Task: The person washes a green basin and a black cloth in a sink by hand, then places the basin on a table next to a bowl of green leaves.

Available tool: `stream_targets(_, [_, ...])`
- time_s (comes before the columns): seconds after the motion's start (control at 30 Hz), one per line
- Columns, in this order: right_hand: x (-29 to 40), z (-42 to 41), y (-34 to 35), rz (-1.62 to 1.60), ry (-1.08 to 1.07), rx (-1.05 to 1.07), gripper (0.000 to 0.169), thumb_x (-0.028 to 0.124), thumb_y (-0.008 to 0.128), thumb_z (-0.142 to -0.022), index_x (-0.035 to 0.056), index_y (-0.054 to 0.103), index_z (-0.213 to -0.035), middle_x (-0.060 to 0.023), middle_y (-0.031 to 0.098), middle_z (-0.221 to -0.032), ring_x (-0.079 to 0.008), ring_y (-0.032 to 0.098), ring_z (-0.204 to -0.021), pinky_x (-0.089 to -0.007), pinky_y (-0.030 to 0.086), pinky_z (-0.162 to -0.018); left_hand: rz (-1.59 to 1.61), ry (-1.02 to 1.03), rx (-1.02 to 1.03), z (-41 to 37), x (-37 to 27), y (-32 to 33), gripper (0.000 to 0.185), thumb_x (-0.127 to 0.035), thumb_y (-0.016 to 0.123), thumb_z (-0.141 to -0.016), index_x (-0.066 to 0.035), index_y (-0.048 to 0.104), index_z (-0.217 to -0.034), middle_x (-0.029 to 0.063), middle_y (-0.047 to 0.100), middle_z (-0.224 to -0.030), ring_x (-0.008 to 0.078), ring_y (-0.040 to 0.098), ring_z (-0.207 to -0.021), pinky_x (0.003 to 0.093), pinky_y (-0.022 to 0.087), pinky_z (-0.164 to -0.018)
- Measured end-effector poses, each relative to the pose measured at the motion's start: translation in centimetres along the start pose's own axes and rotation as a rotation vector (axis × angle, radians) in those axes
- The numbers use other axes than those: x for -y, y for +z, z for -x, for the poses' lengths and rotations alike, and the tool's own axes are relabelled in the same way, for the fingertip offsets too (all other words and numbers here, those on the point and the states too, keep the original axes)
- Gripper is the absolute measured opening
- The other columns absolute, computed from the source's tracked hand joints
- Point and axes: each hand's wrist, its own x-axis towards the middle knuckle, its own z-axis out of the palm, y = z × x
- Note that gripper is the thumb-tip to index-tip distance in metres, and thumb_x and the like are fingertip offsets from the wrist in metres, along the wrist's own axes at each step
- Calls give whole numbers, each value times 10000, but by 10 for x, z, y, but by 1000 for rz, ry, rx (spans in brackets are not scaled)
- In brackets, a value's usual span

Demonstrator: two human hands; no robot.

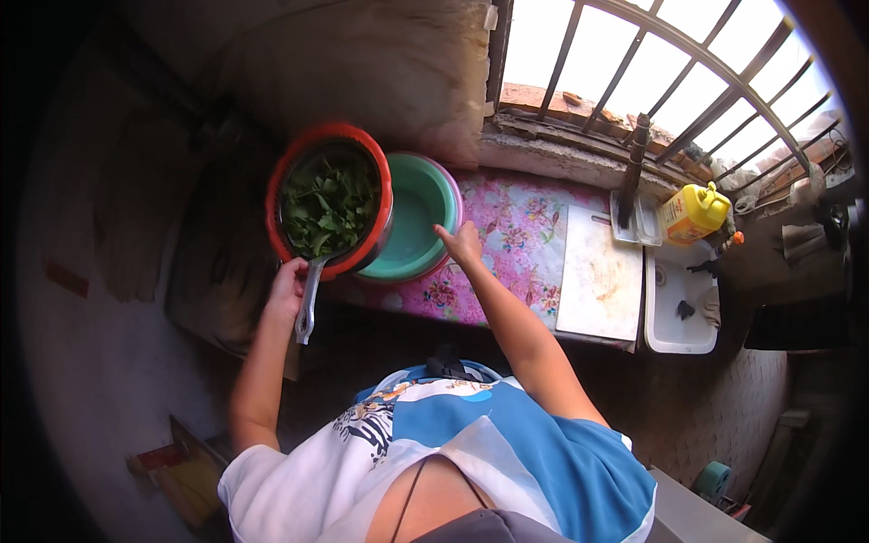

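Leafy greens (330,203) fill a dark-walled vessel set inside a red plastic rim (387,183). My left hand (290,285) grips that red rim at its near side. Beside the fingers a grey metal handle (310,302) sticks out over the rim towards me; what it belongs to is partly hidden by the leaves. A green plastic basin (414,220) stands to the right, nested in a pink basin (456,192). My right hand (464,242) is at the right rim of these basins, thumb over the inner side, fingers partly hidden outside.
A flowered pink cloth (512,237) covers the table. Farther right lie a white cutting board (597,278), a clear plastic tray (650,220), a yellow jug (696,214) and a white sink (679,332). A barred window (638,41) is behind; a wall (380,75) stands behind the basins.
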Motion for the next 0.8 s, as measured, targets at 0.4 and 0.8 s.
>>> stream_targets(0.4, [30, -30, 23, 107, 294, -132, 418, 164, 652, -750, 13, 459, -1089, -193, 559, -1082, -343, 584, -1015, -412, 512, -813, 21, -36, 14, 3, 11, -12, 146, -191, 552, -755, -132, 559, -621, -21, 541, -524, 64, 377, -353, 183, 254, -314])
stream_targets(0.8, [24, -50, 28, -467, 323, 215, 473, 77, 530, -678, -43, 538, -1135, -183, 614, -1073, -318, 606, -974, -384, 492, -771, 17, 8, -39, 8, 6, -25, 124, -203, 557, -757, -131, 569, -657, -22, 562, -568, 68, 411, -392, 194, 263, -333])
